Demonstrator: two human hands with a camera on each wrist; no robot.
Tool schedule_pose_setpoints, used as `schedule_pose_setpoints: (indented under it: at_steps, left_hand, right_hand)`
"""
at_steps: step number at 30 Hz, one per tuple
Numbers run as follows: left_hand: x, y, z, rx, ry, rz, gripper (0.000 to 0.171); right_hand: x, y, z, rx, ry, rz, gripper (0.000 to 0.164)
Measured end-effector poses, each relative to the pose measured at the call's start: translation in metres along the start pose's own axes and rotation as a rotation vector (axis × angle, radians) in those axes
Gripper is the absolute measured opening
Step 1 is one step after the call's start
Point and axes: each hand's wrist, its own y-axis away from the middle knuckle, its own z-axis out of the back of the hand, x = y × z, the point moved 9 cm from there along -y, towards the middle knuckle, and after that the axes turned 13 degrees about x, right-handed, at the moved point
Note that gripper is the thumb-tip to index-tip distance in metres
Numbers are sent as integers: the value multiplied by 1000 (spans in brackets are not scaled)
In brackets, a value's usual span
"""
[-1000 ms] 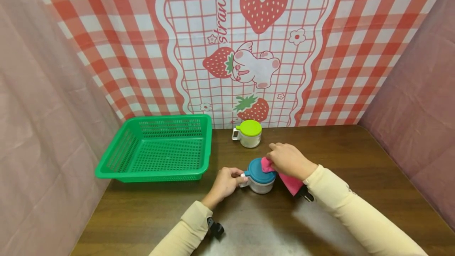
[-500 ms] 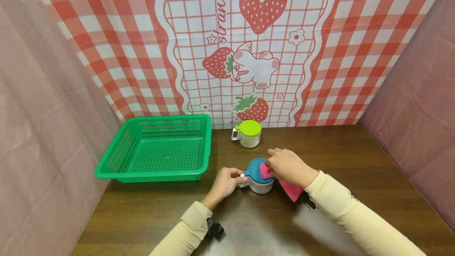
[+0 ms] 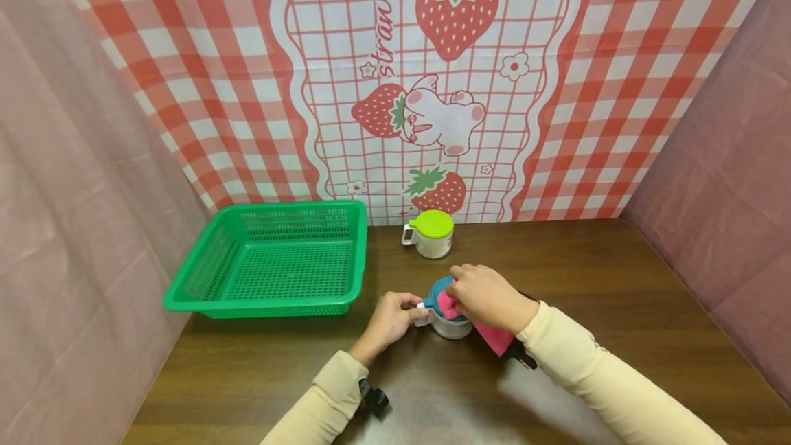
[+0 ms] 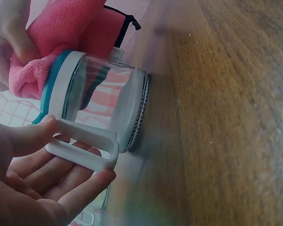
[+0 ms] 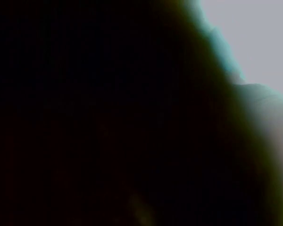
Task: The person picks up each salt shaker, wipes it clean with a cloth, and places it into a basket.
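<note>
A small clear jar (image 3: 451, 328) with a blue lid (image 3: 438, 286) stands upright on the table. My left hand (image 3: 388, 319) pinches its white handle (image 4: 87, 135), thumb on one side and fingertips on the other in the left wrist view. With my right hand (image 3: 491, 299) I grip a pink fluffy cloth (image 3: 496, 339) and press a bunched part of it onto the lid. The rest of the cloth hangs beside the jar on the right. In the right wrist view, nearly everything is dark and blocked.
Behind the jar, near the wall, stands a similar jar with a lime-green lid (image 3: 434, 224). A green plastic basket (image 3: 358, 273) sits at the left on the brown wooden table (image 3: 587, 259). A strawberry-print checked cloth (image 3: 346, 74) covers the back wall.
My right hand has moved the cloth left and slightly toward me across the blue lid, covering more of it. The left hand has kept its hold on the handle.
</note>
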Motion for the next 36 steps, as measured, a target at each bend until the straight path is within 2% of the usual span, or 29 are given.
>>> schedule_pose_setpoints:
  at_steps: [4,13,22,29,36]
  left_hand:
    - [1,0,1,1,-8,-2,18]
    - [-7,2,4,-12,-161,-74,22]
    - [-8,2,3,-9,-154,-73,20]
    - [-3,-1,0,-5,-130,-51,16]
    - [-2,1,0,-16,-98,-46,19]
  right_hand:
    - [3,-6,0,-16,7,-3,14]
    - [6,-27,-3,-23,30,-65,16]
    - [-10,-35,-10,41,-20,-146,13]
    - [-30,-28,-14,102,-130,-206,10]
    - [-44,-15,-16,110,-192,-198,7]
